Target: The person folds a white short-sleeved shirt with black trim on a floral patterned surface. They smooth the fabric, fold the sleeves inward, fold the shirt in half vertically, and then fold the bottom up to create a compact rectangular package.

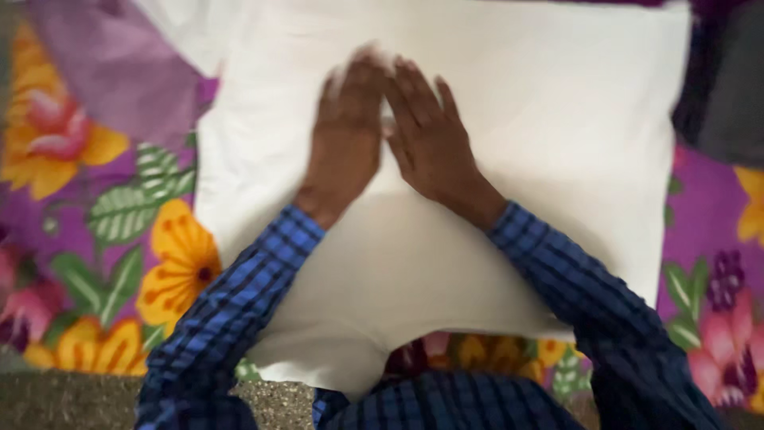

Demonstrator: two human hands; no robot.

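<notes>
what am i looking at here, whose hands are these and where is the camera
There is no machine here. A person wears a camera on the head, so this single picture looks down at their own arms in blue checked sleeves. The left hand and right hand lie flat, palms down, side by side on a white cloth. Neither hand grips anything. The white cloth is spread over a purple flowered sheet. A lilac cloth lies at the top left and a dark cloth at the right edge. The picture is blurred.

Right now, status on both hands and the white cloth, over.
Left hand and right hand flat, palms down, side by side on white cloth. Cloth lies spread on flowered sheet. Nothing on top of it.
</notes>
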